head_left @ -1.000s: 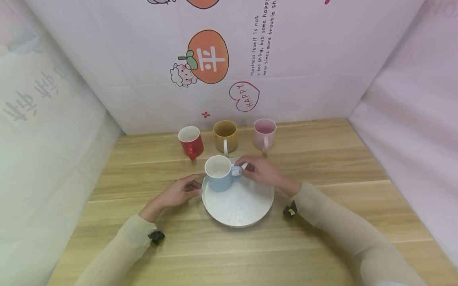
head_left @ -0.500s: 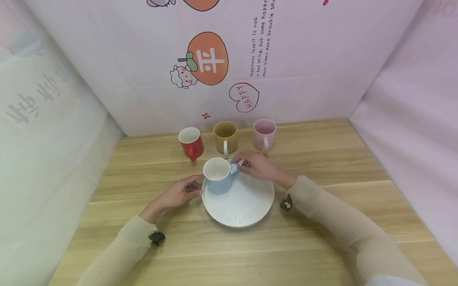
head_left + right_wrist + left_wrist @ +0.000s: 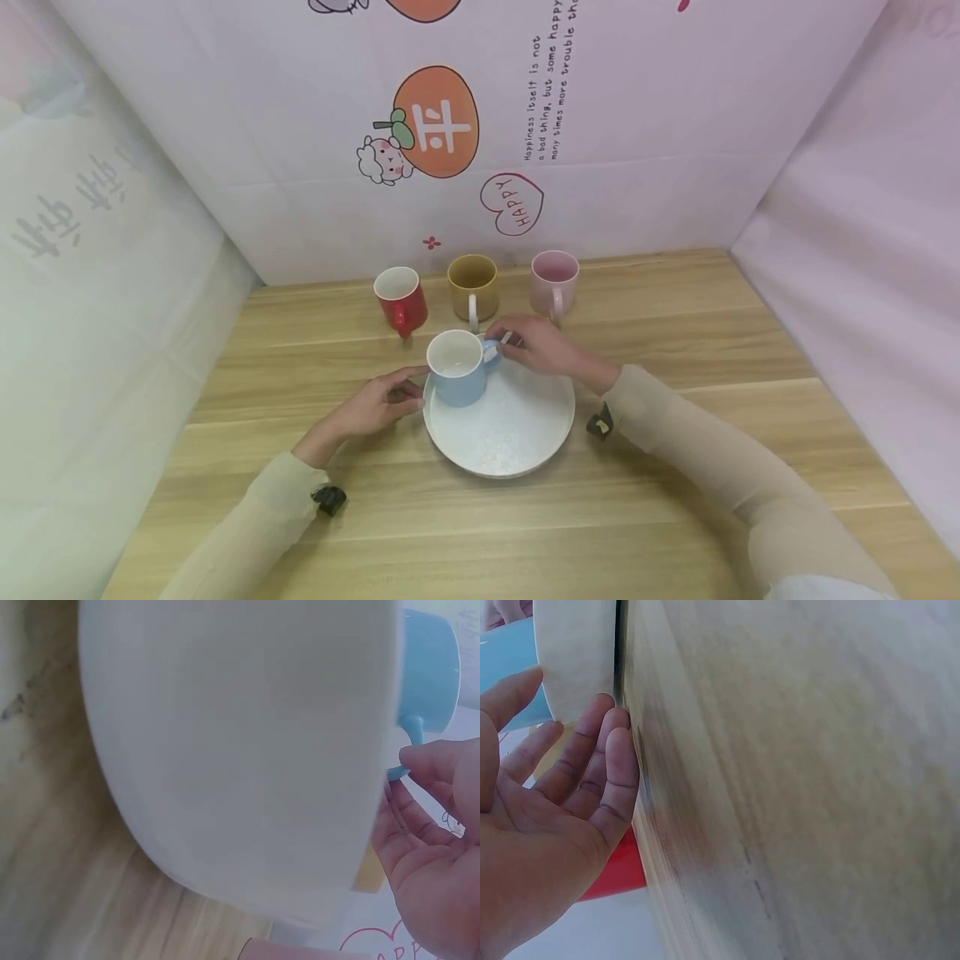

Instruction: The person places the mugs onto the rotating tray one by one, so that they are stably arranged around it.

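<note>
A light blue mug [image 3: 459, 379] with a white inside stands upright on the left back part of a round white tray [image 3: 517, 429]. My right hand [image 3: 540, 346] pinches the mug's handle between thumb and fingers, as the right wrist view shows at the blue handle [image 3: 415, 729]. On the other side, my left hand [image 3: 375, 404] lies at the tray's left rim, fingers extended and loosely bent, holding nothing. Its fingertips [image 3: 592, 709] are at the side of the tray in the left wrist view; contact with the mug cannot be made out.
Behind the tray stand a red mug [image 3: 401, 300], a mustard mug [image 3: 474, 287] with a white handle, and a pink mug [image 3: 553, 283], handles facing me. The wooden table [image 3: 480, 542] meets a printed white cloth [image 3: 637, 150] at the back, with cloth on both sides.
Early on, the blue mug shifted slightly left and toward me, its handle turning backward, with my right hand following. Since half a second ago almost nothing differs. My left hand stays at the rim.
</note>
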The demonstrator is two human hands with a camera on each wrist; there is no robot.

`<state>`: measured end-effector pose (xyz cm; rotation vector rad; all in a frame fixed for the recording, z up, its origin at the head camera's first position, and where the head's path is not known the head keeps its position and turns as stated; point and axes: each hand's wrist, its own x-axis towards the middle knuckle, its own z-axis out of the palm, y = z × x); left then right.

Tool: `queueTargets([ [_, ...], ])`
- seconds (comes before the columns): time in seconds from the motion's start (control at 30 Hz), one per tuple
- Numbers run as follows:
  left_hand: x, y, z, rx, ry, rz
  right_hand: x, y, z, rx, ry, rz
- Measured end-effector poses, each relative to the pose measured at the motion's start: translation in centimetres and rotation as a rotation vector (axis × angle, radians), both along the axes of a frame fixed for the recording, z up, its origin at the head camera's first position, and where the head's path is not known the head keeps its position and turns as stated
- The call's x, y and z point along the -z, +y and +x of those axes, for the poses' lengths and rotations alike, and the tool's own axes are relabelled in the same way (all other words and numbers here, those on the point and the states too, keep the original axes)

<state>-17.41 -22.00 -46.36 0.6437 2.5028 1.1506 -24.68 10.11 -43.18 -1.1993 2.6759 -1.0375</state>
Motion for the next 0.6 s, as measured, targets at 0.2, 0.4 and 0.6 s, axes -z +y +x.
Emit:
queueTargets([
  [0.2, 0.0, 0.0, 0.0, 0.005, 0.000, 0.005, -0.3, -0.3, -0.3, -0.002, 0.000, 0.018],
  [0.4, 0.0, 0.0, 0.1, 0.000, -0.001, 0.004, -0.3, -0.4, -0.7, 0.005, -0.011, 0.034],
  [0.6, 0.2, 0.0, -0.1, -0.010, -0.003, 0.004, -0.1, -0.2, -1.1, 0.015, -0.063, 0.038],
])
